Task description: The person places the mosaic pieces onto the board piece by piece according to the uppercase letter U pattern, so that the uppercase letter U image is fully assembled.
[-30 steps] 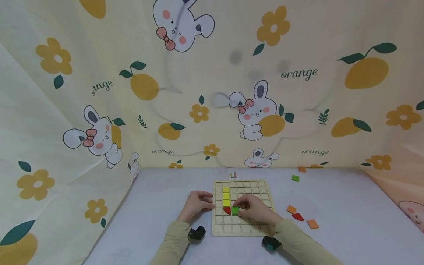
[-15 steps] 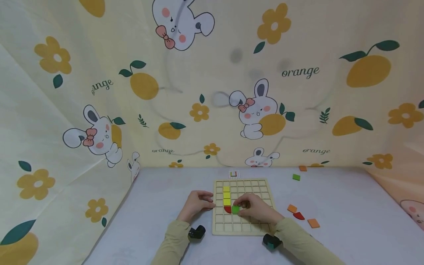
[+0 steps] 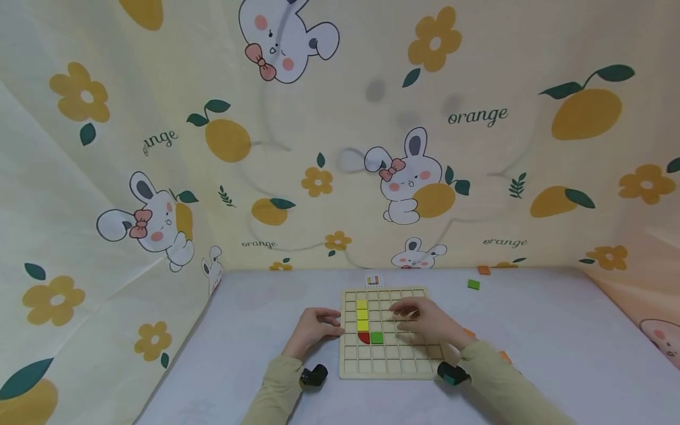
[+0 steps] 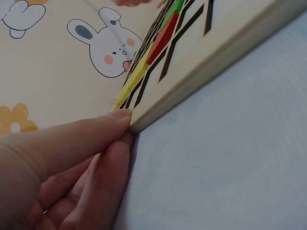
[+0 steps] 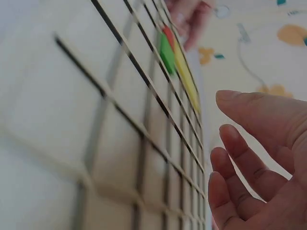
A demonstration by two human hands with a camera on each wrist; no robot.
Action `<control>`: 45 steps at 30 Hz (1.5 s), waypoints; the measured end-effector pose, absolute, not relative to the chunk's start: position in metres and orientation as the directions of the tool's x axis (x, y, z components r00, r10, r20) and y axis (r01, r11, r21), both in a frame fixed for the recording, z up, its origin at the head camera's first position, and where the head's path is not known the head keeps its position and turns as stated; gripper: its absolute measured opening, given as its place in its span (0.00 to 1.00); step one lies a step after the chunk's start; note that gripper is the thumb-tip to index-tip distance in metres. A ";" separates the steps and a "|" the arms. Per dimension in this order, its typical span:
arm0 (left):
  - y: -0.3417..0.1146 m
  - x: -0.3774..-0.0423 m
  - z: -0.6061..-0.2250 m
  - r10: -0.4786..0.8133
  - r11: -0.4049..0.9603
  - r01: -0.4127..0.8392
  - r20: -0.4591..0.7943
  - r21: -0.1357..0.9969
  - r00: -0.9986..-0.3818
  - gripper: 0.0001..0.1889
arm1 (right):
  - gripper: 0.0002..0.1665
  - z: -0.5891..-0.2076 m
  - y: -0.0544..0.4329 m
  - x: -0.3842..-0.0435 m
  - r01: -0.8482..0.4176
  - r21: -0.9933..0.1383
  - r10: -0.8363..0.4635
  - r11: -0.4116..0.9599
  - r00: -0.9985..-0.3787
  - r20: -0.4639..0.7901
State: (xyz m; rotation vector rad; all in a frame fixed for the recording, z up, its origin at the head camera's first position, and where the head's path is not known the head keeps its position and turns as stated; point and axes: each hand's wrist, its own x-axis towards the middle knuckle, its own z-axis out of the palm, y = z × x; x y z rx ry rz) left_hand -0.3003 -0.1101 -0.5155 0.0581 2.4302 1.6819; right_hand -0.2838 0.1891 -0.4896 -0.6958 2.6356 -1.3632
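A square wooden grid board (image 3: 393, 369) lies on the table. In it, several yellow square tiles (image 3: 362, 314) form a column, with a red quarter-round tile (image 3: 363, 338) at its near end. A green square tile (image 3: 376, 337) sits right beside the red one. My left hand (image 3: 313, 330) rests its thumb and fingertips against the board's left edge; the left wrist view shows the thumb (image 4: 91, 132) touching the edge. Over the board's right half hovers my right hand (image 3: 429, 321), thumb and fingers apart, nothing between them, as the right wrist view also shows.
A small printed pattern card (image 3: 374, 281) lies behind the board. At the back right are a green tile (image 3: 474, 284) and an orange tile (image 3: 483, 270). Two orange tiles, one of them this orange tile (image 3: 505, 356), peek out past the right forearm. A patterned cloth (image 3: 297, 177) encloses the table.
My right hand has let go of the green tile, leaving it in the grid, and moved right and slightly away. It now hides the loose red tile. The left hand stays put.
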 end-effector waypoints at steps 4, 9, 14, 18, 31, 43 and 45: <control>-0.111 -0.300 -0.515 0.126 0.375 -0.070 -0.126 0.924 -0.984 0.21 | 0.20 -0.473 0.211 -0.287 -0.263 -0.801 -0.334 0.538 -0.939 0.084; -0.113 -0.301 -0.514 0.132 0.361 -0.068 -0.123 0.930 -0.984 0.22 | 0.22 -0.465 0.252 -0.298 -0.271 -0.766 -0.281 0.583 -0.952 0.122; -0.114 -0.301 -0.515 0.145 0.339 -0.069 -0.124 0.938 -0.982 0.22 | 0.22 -0.466 0.291 -0.308 -0.321 -0.712 -0.259 0.625 -0.945 0.198; -0.114 -0.302 -0.516 0.167 0.311 -0.060 -0.116 0.949 -0.979 0.22 | 0.21 -0.470 0.313 -0.312 -0.317 -0.676 -0.214 0.665 -0.948 0.235; -0.115 -0.300 -0.524 0.175 0.312 -0.057 -0.116 0.949 -0.978 0.22 | 0.24 -0.491 0.351 -0.319 -0.158 -0.675 -0.109 0.721 -0.987 0.115; -0.114 -0.302 -0.522 0.182 0.304 -0.035 -0.094 0.952 -0.979 0.22 | 0.22 -0.502 0.352 -0.335 -0.079 -0.681 -0.050 0.728 -0.997 0.062; -0.113 -0.302 -0.522 0.180 0.304 -0.040 -0.098 0.952 -0.979 0.22 | 0.22 -0.503 0.351 -0.336 -0.073 -0.682 -0.046 0.728 -0.997 0.058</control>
